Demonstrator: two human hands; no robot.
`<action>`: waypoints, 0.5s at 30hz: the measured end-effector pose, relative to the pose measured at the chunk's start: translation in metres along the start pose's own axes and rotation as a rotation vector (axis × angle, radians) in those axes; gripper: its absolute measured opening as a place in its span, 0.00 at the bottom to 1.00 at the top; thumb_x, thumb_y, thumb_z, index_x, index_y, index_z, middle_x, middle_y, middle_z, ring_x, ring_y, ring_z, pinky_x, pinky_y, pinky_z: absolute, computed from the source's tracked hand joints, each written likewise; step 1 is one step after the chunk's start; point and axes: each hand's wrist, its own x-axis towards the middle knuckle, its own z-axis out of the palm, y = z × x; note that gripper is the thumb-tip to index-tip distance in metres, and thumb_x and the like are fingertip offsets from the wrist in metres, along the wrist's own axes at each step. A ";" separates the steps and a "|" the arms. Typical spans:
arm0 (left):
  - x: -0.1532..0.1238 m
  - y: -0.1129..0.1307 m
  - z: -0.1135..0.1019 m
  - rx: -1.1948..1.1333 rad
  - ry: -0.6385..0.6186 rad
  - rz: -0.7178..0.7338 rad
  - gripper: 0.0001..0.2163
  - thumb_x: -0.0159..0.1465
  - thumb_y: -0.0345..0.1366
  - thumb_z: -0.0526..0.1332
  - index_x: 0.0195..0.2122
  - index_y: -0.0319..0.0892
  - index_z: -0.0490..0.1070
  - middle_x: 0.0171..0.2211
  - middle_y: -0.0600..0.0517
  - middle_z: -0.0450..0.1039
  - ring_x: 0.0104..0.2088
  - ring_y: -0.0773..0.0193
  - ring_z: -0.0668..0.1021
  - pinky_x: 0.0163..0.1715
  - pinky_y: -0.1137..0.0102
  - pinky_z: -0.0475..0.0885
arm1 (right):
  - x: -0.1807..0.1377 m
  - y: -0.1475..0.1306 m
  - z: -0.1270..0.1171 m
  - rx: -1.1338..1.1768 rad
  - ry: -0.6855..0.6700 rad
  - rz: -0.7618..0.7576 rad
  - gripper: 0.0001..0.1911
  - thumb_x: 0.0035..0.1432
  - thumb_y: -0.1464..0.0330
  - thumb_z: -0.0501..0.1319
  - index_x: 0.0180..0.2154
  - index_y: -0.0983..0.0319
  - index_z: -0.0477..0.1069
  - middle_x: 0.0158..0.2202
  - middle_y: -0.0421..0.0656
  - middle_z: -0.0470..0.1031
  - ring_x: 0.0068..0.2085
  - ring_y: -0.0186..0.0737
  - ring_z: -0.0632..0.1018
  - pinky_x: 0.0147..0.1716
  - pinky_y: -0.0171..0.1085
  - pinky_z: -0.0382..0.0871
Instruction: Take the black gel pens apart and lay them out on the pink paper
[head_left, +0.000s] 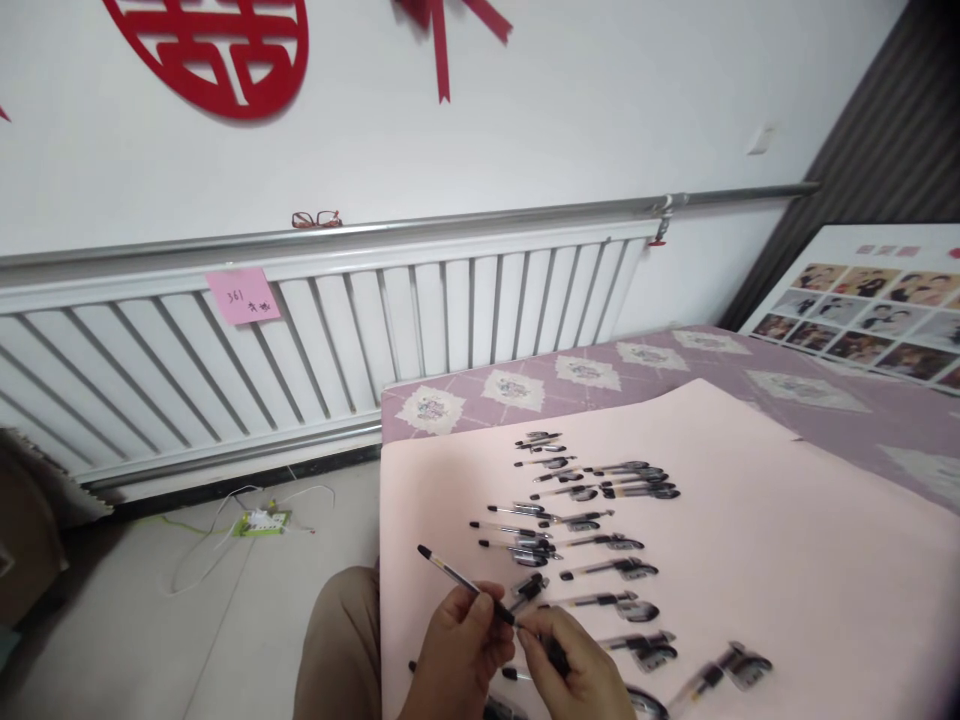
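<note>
My left hand (457,650) is closed round a black pen (454,574) whose tip points up and to the left. Beside it, my right hand (574,665) pinches the other end of that same pen, fingers pressed together. Both hands hover over the near left edge of a pale pink sheet (787,560). Several black pens and pen caps (592,520) lie in rows on the sheet just beyond my hands.
The pink sheet covers a bed with a purple patterned cover (675,375). A white radiator (300,350) with a pink note (242,295) runs along the wall. A power strip with cables (262,521) lies on the floor. A photo board (870,310) leans at right.
</note>
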 end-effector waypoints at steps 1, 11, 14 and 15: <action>-0.001 0.000 0.001 0.000 0.001 -0.005 0.11 0.49 0.37 0.67 0.31 0.38 0.70 0.19 0.53 0.70 0.21 0.71 0.72 0.24 0.75 0.66 | 0.000 0.000 -0.001 0.014 0.017 -0.001 0.09 0.53 0.63 0.54 0.25 0.57 0.69 0.24 0.39 0.72 0.27 0.38 0.73 0.28 0.32 0.66; -0.010 0.008 0.006 -0.112 0.041 -0.091 0.11 0.48 0.31 0.67 0.31 0.40 0.68 0.26 0.52 0.74 0.26 0.68 0.76 0.26 0.77 0.69 | -0.004 0.003 -0.005 0.111 0.040 0.147 0.09 0.49 0.61 0.59 0.24 0.58 0.61 0.19 0.34 0.63 0.22 0.34 0.68 0.22 0.29 0.64; -0.010 0.008 0.006 -0.116 0.049 -0.083 0.11 0.49 0.31 0.67 0.32 0.40 0.68 0.26 0.52 0.74 0.27 0.68 0.76 0.26 0.76 0.69 | -0.006 0.005 -0.007 0.180 0.008 0.139 0.09 0.50 0.61 0.58 0.25 0.58 0.65 0.21 0.36 0.66 0.24 0.34 0.70 0.24 0.29 0.66; -0.011 0.009 0.006 -0.115 0.044 -0.079 0.10 0.49 0.31 0.66 0.32 0.40 0.68 0.26 0.52 0.73 0.27 0.68 0.76 0.26 0.77 0.69 | -0.006 0.005 -0.009 0.203 0.005 0.135 0.08 0.50 0.61 0.58 0.27 0.59 0.67 0.23 0.37 0.69 0.26 0.35 0.72 0.27 0.30 0.68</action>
